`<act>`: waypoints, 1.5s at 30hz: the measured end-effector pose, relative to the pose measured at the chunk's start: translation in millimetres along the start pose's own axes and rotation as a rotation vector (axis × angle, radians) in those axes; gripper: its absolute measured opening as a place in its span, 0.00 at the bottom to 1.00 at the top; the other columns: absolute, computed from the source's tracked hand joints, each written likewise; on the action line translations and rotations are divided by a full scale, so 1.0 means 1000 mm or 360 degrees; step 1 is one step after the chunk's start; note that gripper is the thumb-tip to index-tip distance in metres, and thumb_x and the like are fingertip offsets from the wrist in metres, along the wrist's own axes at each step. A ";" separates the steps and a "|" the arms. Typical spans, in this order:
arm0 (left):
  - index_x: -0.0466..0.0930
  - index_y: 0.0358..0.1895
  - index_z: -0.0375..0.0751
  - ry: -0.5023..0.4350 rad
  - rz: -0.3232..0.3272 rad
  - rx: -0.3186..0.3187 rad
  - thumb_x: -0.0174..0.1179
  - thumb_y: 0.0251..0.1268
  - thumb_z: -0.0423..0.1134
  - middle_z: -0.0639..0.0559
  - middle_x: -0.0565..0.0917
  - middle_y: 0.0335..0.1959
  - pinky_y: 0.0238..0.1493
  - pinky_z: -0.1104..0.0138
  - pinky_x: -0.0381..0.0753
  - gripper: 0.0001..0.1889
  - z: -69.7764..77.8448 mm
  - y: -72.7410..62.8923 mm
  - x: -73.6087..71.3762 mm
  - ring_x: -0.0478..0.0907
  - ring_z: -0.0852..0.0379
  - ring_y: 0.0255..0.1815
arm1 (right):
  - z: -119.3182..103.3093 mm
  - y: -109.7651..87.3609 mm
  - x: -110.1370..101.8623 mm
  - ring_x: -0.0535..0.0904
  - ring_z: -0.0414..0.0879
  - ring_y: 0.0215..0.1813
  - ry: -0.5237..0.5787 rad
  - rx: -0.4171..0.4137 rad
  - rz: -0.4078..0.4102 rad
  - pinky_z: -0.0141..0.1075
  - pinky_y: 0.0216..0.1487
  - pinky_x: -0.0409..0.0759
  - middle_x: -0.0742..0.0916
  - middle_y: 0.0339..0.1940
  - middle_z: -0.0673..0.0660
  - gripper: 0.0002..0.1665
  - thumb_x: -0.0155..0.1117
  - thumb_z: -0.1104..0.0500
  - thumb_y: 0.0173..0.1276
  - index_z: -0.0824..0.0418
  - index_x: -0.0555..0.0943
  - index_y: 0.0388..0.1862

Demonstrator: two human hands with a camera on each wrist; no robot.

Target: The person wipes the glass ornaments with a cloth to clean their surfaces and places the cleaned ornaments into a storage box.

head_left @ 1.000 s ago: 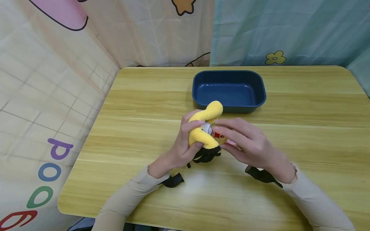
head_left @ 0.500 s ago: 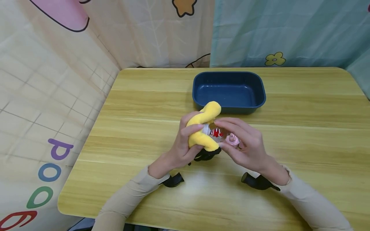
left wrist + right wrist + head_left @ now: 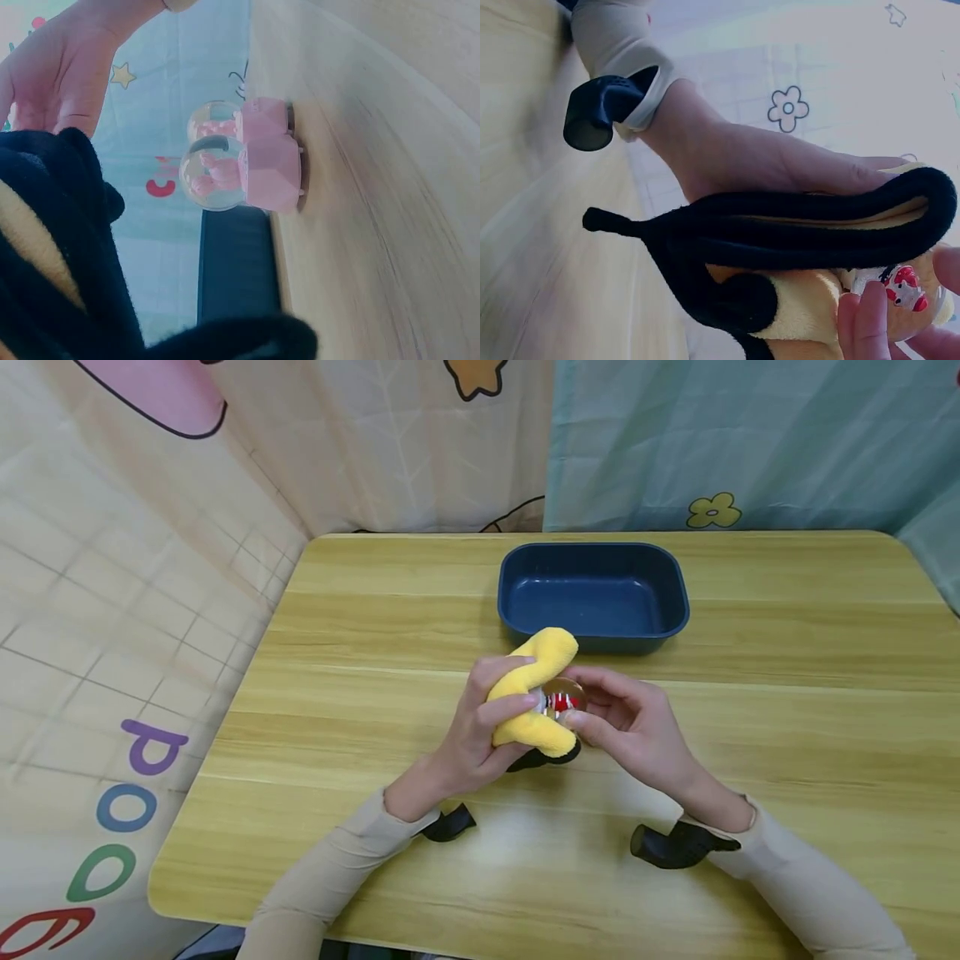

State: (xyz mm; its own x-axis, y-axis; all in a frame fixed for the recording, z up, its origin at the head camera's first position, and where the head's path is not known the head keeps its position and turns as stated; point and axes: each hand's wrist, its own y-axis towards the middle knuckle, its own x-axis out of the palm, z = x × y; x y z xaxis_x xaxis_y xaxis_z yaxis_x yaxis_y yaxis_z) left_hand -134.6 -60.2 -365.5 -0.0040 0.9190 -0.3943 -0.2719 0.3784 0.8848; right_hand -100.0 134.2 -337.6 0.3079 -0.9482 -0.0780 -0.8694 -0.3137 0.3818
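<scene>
My left hand (image 3: 476,718) grips a yellow plush piece with black trim (image 3: 553,647), bent round a small snow globe (image 3: 564,701). The globe's clear dome points right, with a red-and-white figure inside; its pale base sits between the yellow folds. My right hand (image 3: 641,718) pinches the dome between thumb and fingers. Seen from the right wrist, the black trim (image 3: 795,255) crosses in front, and the fingertips (image 3: 870,319) lie against the globe. Much of the base is hidden by plush and left fingers.
Two pink snow globes, a nearer one (image 3: 274,172) and one behind it (image 3: 264,116), stand on the table in the left wrist view. A dark blue bin (image 3: 592,643) sits beyond the hands. Black wrist devices (image 3: 678,845) hang under both sleeves.
My right fingers have come in from spread round the dome to pinching it. The pink globe glimpsed behind that hand is now hidden in the head view. The left hand keeps its grip.
</scene>
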 end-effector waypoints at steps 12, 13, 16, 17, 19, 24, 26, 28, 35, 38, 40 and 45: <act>0.61 0.52 0.42 -0.0008 -0.0025 -0.0130 0.43 0.72 0.51 0.33 0.67 0.56 0.51 0.56 0.69 0.17 -0.001 0.000 0.001 0.67 0.42 0.55 | -0.004 0.004 -0.005 0.82 0.35 0.34 -0.0046 0.0459 -0.0035 0.29 0.32 0.83 0.85 0.41 0.40 0.23 0.61 0.66 0.64 0.73 0.72 0.58; 0.61 0.52 0.42 -0.0015 -0.0025 -0.0138 0.43 0.72 0.51 0.33 0.67 0.56 0.51 0.56 0.69 0.17 0.000 0.000 0.001 0.67 0.42 0.55 | -0.005 0.004 -0.005 0.83 0.35 0.34 -0.0045 0.0478 -0.0035 0.29 0.32 0.83 0.86 0.41 0.40 0.23 0.61 0.66 0.64 0.72 0.72 0.58; 0.60 0.52 0.42 -0.0023 -0.0023 -0.0154 0.43 0.72 0.51 0.33 0.67 0.56 0.51 0.56 0.69 0.17 -0.001 -0.001 0.002 0.68 0.42 0.55 | -0.007 0.005 -0.005 0.82 0.36 0.33 -0.0037 0.0528 -0.0037 0.29 0.32 0.83 0.86 0.39 0.41 0.24 0.61 0.65 0.65 0.72 0.72 0.58; 0.60 0.52 0.42 -0.0022 -0.0020 -0.0154 0.43 0.72 0.51 0.33 0.67 0.56 0.51 0.56 0.69 0.17 -0.001 -0.001 0.002 0.68 0.42 0.55 | -0.007 0.005 -0.004 0.82 0.36 0.33 -0.0034 0.0536 -0.0038 0.29 0.32 0.82 0.86 0.39 0.42 0.23 0.61 0.65 0.65 0.72 0.72 0.58; 0.61 0.52 0.42 -0.0027 -0.0016 -0.0152 0.43 0.72 0.51 0.33 0.67 0.55 0.50 0.56 0.69 0.17 -0.001 -0.001 0.002 0.68 0.42 0.54 | -0.008 0.006 -0.004 0.82 0.36 0.32 -0.0045 0.0528 -0.0035 0.30 0.32 0.82 0.86 0.39 0.41 0.23 0.61 0.64 0.65 0.72 0.72 0.58; 0.61 0.51 0.42 -0.0069 -0.0015 -0.0139 0.43 0.72 0.51 0.33 0.67 0.54 0.52 0.56 0.69 0.17 -0.002 0.000 0.002 0.67 0.43 0.52 | -0.006 0.005 -0.002 0.83 0.36 0.36 -0.0103 0.0282 0.0001 0.29 0.32 0.82 0.84 0.44 0.41 0.23 0.63 0.69 0.61 0.73 0.73 0.56; 0.61 0.51 0.41 -0.0093 -0.0016 -0.0135 0.43 0.72 0.50 0.33 0.66 0.53 0.53 0.56 0.69 0.17 -0.002 0.001 0.002 0.67 0.43 0.52 | -0.005 0.004 -0.001 0.83 0.37 0.39 -0.0102 0.0122 0.0019 0.27 0.34 0.82 0.84 0.46 0.42 0.24 0.64 0.72 0.58 0.74 0.74 0.55; 0.60 0.51 0.41 -0.0123 -0.0014 -0.0140 0.43 0.72 0.51 0.33 0.66 0.53 0.54 0.56 0.68 0.17 -0.002 0.001 0.002 0.66 0.43 0.52 | -0.003 0.003 0.001 0.82 0.37 0.39 -0.0114 -0.0041 0.0034 0.25 0.35 0.81 0.83 0.46 0.45 0.25 0.65 0.75 0.55 0.75 0.74 0.54; 0.59 0.53 0.41 -0.0253 0.0015 -0.0183 0.41 0.73 0.51 0.31 0.63 0.55 0.58 0.56 0.66 0.17 0.002 0.001 0.002 0.64 0.42 0.57 | 0.001 0.003 0.005 0.78 0.37 0.40 -0.0433 -0.0635 0.0066 0.20 0.40 0.78 0.84 0.45 0.60 0.24 0.66 0.61 0.61 0.77 0.76 0.50; 0.58 0.54 0.41 -0.0313 0.0021 -0.0203 0.40 0.73 0.51 0.30 0.62 0.55 0.60 0.58 0.65 0.18 0.002 0.000 0.003 0.63 0.43 0.60 | 0.002 0.003 0.005 0.80 0.39 0.42 -0.0640 -0.0813 0.0110 0.19 0.39 0.77 0.83 0.43 0.67 0.28 0.62 0.51 0.65 0.77 0.78 0.48; 0.57 0.55 0.41 -0.0343 0.0025 -0.0211 0.40 0.73 0.52 0.29 0.61 0.55 0.61 0.58 0.65 0.19 0.003 0.000 0.003 0.62 0.44 0.62 | 0.002 0.004 0.006 0.81 0.42 0.42 -0.0760 -0.0907 0.0152 0.18 0.40 0.77 0.84 0.42 0.68 0.28 0.61 0.50 0.66 0.76 0.79 0.47; 0.57 0.56 0.43 -0.0379 0.0036 -0.0221 0.39 0.72 0.52 0.28 0.61 0.55 0.62 0.59 0.65 0.19 0.004 0.000 0.004 0.62 0.45 0.62 | 0.003 0.005 0.007 0.82 0.50 0.42 -0.0893 -0.1122 0.0211 0.22 0.52 0.76 0.84 0.40 0.69 0.25 0.61 0.51 0.66 0.75 0.81 0.43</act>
State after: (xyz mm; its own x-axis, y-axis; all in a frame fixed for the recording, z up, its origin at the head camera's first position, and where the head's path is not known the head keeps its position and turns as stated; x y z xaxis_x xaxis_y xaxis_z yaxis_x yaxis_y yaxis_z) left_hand -130.4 -56.4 -366.0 0.2104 0.9334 -0.2906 -0.4040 0.3537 0.8436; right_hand -103.7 125.7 -339.3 -0.1712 -0.9173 -0.3595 -0.3895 -0.2721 0.8799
